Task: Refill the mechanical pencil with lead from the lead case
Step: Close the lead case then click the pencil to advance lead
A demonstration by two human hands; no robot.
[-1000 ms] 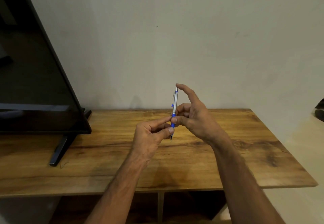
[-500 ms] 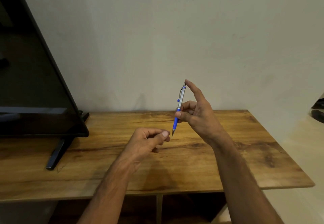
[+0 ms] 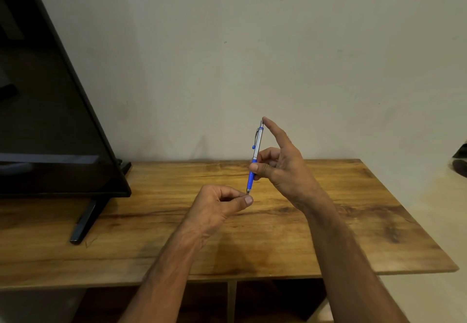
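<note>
The mechanical pencil (image 3: 255, 160) is held just right of frame centre, above the wooden desk (image 3: 353, 221), near upright and tilted slightly right at the top, tip down. The right hand (image 3: 283, 168) grasps it: thumb and a curled finger pinch the barrel where the silver body meets the blue grip, and the index finger is stretched up with its tip at the push-button end. The left hand (image 3: 219, 207) sits lower, centre frame, loosely clenched, thumb pressed against a bent finger right under the pencil tip. Whether it pinches a lead is too small to tell. No lead case is visible in frame.

Handling assessment: the pencil looks light and stiff, and a two-finger pinch carries it without strain. The blue grip section appears the surest hold; the smooth silver barrel is likely more slippery. The clip on the upper left side of the barrel should be left free. A lead, if present, would be very thin and brittle and should be held close to its end and fed straight, without side load.

A dark monitor (image 3: 50, 120) stands at the left edge of the frame.
</note>
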